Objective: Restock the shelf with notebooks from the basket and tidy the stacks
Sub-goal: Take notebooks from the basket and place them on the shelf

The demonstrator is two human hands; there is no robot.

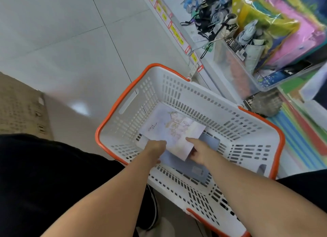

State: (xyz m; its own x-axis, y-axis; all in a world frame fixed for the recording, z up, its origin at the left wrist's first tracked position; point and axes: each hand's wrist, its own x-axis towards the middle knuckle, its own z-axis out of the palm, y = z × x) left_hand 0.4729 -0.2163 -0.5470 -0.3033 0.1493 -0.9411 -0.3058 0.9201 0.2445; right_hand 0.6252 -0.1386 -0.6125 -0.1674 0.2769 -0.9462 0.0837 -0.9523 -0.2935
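Both hands are down in the basket (159, 88), left hand (155, 150) and right hand (200, 152) pinching the near edge of the top notebook (169, 128), long axis running toward the basket's far-left corner.

A clear bin (235, 72) holds folded umbrellas (247, 34) and pouches.

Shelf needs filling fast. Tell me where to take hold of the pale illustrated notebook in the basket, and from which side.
Grip the pale illustrated notebook by its near edge, coming from above on the person's side. It lies flat atop a blue notebook in the basket, and that edge overhangs, probably leaving room for fingers beneath. The left hand and right hand are already there.
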